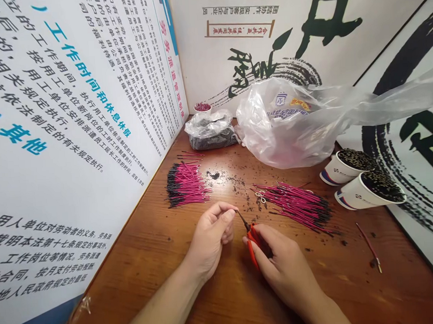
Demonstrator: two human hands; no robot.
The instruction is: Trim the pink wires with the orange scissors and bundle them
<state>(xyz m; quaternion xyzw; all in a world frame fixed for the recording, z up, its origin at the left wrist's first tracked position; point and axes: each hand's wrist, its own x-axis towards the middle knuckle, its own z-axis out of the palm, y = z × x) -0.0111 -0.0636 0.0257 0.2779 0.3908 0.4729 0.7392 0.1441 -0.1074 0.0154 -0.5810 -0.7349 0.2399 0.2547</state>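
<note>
2 forearms (167, 297) converge, left hand (210, 237) pinching, right hand (289, 262) gripping orange-handled tool (254, 238).

I see a white poster (54, 190) with blue, black and pink Chinese text, frame left. Calligraphy panel (204, 61) top centre. Brush-stroked panel (409, 98) at right edge.

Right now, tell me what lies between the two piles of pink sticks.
Dark crumbs lie scattered on the wooden table between the left pile and the right pile, as the head view shows.
</note>
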